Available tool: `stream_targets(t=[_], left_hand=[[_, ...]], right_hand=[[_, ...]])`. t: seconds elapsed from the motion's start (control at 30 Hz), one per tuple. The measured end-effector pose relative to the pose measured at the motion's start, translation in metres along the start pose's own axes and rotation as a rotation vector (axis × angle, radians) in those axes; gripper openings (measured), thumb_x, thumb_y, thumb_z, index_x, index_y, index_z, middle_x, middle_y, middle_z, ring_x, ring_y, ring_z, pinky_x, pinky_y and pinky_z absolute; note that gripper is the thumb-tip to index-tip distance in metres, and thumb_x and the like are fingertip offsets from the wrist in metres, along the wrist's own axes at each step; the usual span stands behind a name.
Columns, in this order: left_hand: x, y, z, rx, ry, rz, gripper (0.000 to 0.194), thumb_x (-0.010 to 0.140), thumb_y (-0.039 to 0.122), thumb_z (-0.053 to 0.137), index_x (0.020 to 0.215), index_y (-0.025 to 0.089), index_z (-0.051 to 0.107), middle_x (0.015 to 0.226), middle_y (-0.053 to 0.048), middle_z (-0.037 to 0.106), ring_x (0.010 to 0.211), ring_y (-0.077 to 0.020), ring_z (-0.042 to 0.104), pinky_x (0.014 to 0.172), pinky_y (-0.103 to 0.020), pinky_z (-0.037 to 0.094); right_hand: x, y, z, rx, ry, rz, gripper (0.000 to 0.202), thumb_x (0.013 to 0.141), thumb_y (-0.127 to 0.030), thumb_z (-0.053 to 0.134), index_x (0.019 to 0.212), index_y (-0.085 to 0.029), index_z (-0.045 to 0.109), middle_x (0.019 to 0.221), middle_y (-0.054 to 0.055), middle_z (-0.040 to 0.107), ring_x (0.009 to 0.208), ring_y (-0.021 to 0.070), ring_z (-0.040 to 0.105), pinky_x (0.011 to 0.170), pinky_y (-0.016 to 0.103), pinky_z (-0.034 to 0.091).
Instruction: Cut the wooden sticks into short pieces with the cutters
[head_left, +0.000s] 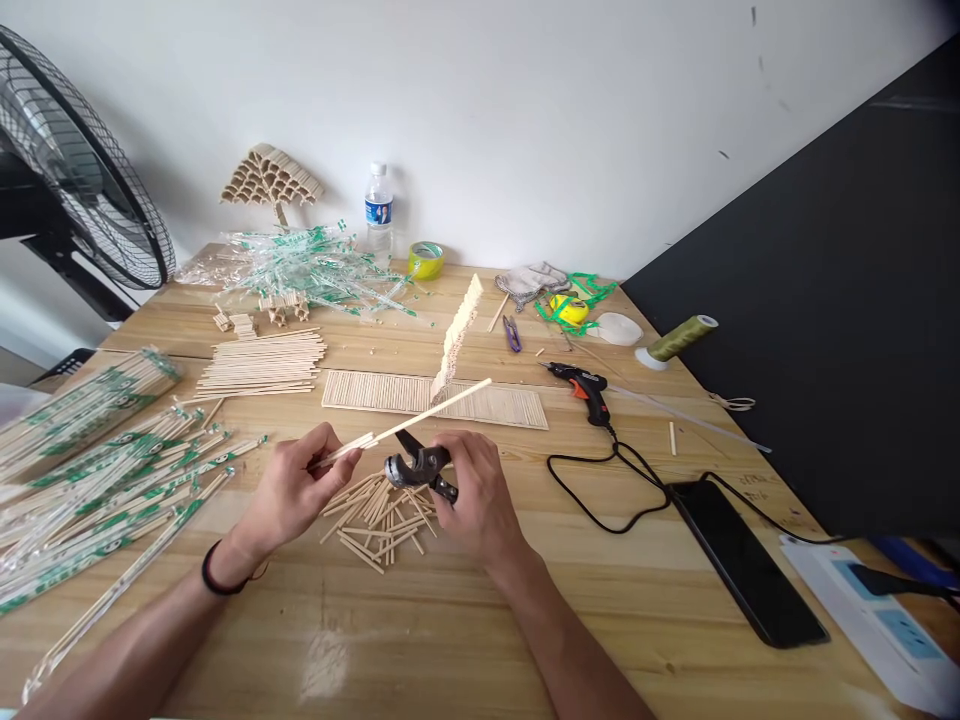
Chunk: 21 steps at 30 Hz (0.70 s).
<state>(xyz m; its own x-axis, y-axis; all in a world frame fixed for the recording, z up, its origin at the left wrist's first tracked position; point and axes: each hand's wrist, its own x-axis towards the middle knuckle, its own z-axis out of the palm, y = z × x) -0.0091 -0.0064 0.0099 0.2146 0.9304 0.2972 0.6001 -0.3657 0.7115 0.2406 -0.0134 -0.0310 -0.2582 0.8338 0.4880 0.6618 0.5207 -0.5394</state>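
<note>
My left hand (304, 485) is closed on a few thin wooden sticks, pinched between thumb and fingers. One long stick (450, 402) reaches far out to the upper right past the shorter ones. My right hand (476, 490) grips a pair of dark pruning shears (420, 467), whose jaws are parted just under that long stick; whether they touch it I cannot tell. Below the shears lies a loose pile of short cut sticks (379, 515). Behind both hands stretches a flat panel of sticks laid side by side (375, 391), with a jagged upright piece made of sticks (455, 340) standing on it.
Wrapped chopstick bundles (112, 490) cover the left side, near a row of long sticks (262, 362). Plastic wrappers (300, 265), a water bottle (379, 215) and tape (426, 260) stand at the back. A glue gun (585, 385), its cord and a phone (746, 560) lie right.
</note>
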Motion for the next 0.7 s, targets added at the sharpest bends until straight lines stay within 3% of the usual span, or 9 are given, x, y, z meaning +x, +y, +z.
stream_targets(t=[0.27, 0.7], left_hand=[[-0.009, 0.005, 0.013, -0.125, -0.146, 0.064, 0.033, 0.098, 0.036, 0.057, 0.070, 0.020, 0.046, 0.054, 0.007, 0.044, 0.048, -0.0073, 0.034, 0.044, -0.019, 0.026], [-0.013, 0.009, 0.015, -0.149, -0.129, 0.067, 0.033, 0.101, 0.039, 0.056, 0.075, 0.020, 0.050, 0.054, 0.008, 0.040, 0.049, -0.0082, 0.031, 0.045, -0.020, 0.026]], right_hand=[[-0.002, -0.009, 0.007, 0.060, 0.012, -0.053, 0.040, 0.079, -0.010, 0.061, 0.116, -0.023, 0.054, 0.113, 0.012, 0.067, 0.109, 0.0331, 0.060, 0.100, 0.053, 0.048], [-0.009, -0.014, 0.014, -0.029, 0.089, 0.027, 0.042, 0.077, -0.007, 0.066, 0.116, -0.021, 0.059, 0.110, 0.014, 0.067, 0.105, 0.0337, 0.061, 0.092, 0.051, 0.054]])
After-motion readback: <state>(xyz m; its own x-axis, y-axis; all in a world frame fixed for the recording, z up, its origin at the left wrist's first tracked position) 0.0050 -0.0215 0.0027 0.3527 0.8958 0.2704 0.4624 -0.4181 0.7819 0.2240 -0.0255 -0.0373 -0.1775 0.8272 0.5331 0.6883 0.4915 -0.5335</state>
